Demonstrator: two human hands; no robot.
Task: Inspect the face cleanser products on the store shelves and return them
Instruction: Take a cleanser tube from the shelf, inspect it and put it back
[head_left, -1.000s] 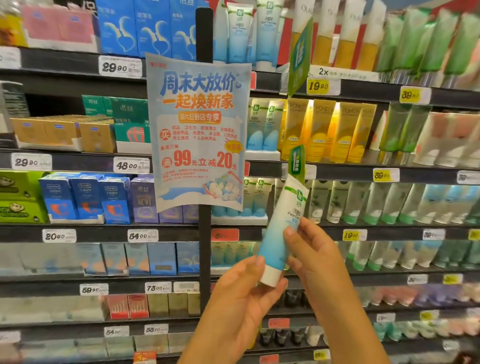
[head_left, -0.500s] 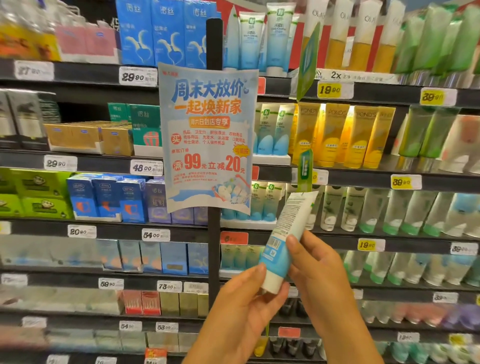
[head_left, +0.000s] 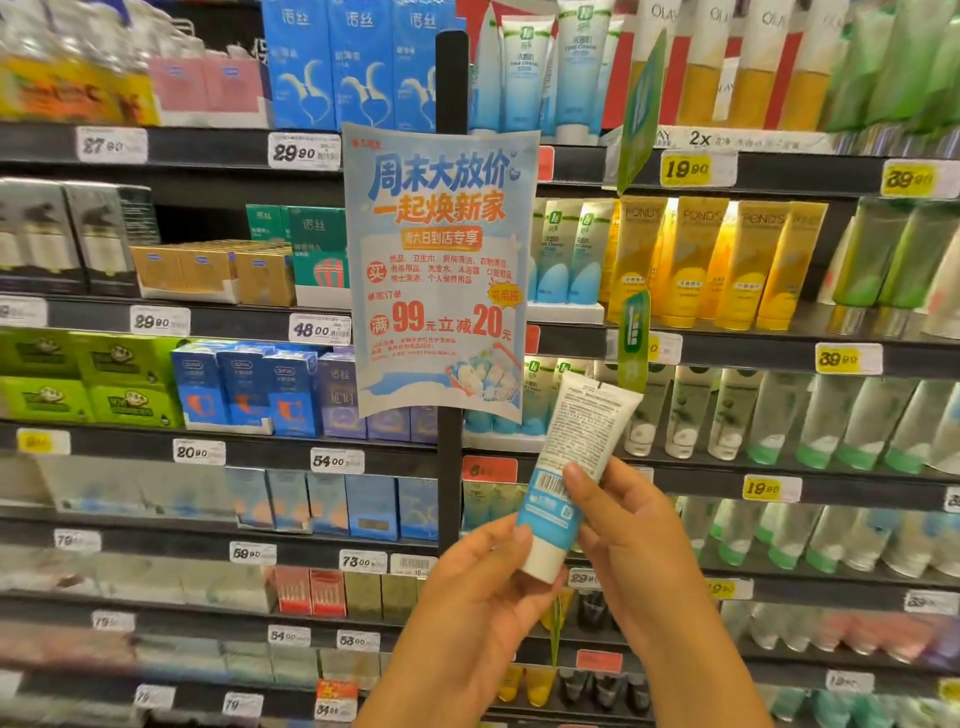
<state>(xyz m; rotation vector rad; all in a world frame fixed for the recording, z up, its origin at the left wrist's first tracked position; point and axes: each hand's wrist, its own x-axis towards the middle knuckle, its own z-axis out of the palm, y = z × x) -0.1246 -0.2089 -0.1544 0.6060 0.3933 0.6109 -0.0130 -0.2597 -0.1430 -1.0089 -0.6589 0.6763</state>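
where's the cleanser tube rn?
Head view, lower centre-right: the cleanser tube is held off the shelves by both hands, cap down, tilted right, just below the blue promo poster.

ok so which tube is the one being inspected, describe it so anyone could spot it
Start at the big pale blue sale poster on the black shelf post; just below its lower right corner, both hands hold a white squeeze tube with a blue band near its white cap. The left hand cups the cap end, the right hand pinches its side. Unlike shelved tubes, it tilts, barcode showing.
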